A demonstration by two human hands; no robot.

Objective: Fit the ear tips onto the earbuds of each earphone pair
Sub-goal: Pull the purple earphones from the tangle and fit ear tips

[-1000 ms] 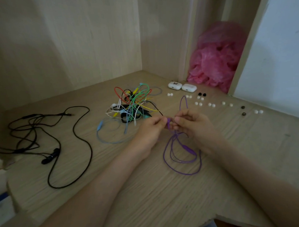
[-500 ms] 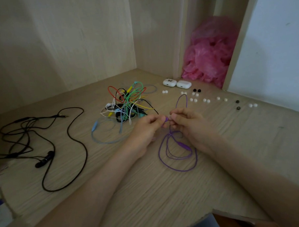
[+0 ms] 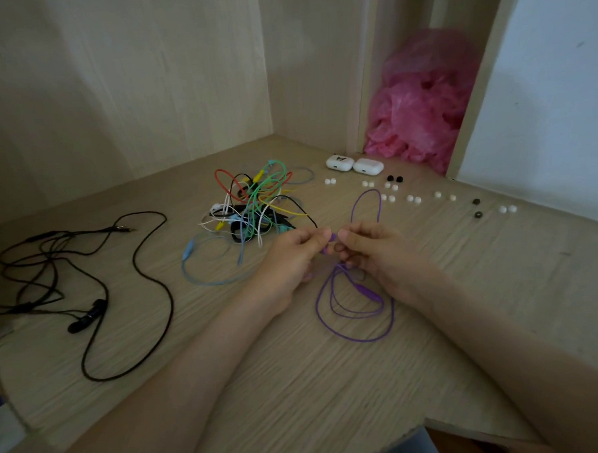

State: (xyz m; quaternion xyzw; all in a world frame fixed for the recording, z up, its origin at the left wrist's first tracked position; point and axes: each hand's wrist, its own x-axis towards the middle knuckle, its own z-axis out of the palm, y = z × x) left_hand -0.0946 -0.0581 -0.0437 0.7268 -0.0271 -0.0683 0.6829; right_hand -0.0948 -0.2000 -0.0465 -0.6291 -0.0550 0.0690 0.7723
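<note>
1. The table is pale wood-grain board, matt, with fine streaks.
2. The pink bag at the table's far right corner is thin, crinkled plastic with a faint sheen.
3. The two white cases just in front of it are smooth, glossy hard plastic.
4. The purple earphones have a smooth, rubbery-looking cord.
5. The black earphones near the left edge have a matt cord and shinier buds.
6. The white ear tips along the right edge look soft and matt.
</note>
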